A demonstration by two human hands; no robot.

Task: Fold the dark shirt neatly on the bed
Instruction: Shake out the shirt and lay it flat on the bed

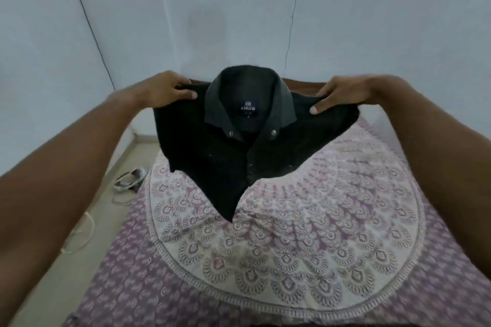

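Black cotton-like fabric hangs in mid-air: a dark shirt (233, 146), held up by its shoulders over a bed (292, 260) by a person standing at the foot of it. The left hand (170, 87), at about ten o'clock from the centre of the view, is pinched closed on the shirt's left shoulder, thumb pressed on the front of the cloth. The right hand (342, 93), at about two o'clock, grips the opposite shoulder the same way, its thumb showing on the front. The two hands are well apart, with the grey collar (249, 98) standing upright between them at twelve o'clock.

Inside the collar a small neck label (248, 108) reads "ARROW". Both collar points are buttoned down, and the placket runs down the middle of the shirt front. The lower part of the garment appears gathered or doubled, tapering to a point at about six o'clock of the shirt, where it hangs just over the bedspread (345, 207); whether it touches cannot be told.

The bedspread is purple and cream, printed with a large round mandala of peacock-feather shapes. Pale blue walls (79, 21) meet in a corner behind the shirt. On the tiled floor (106, 194) at nine o'clock, beside the bed, lie a pair of sandals (130, 179) and a loop of pale cord (85, 231).
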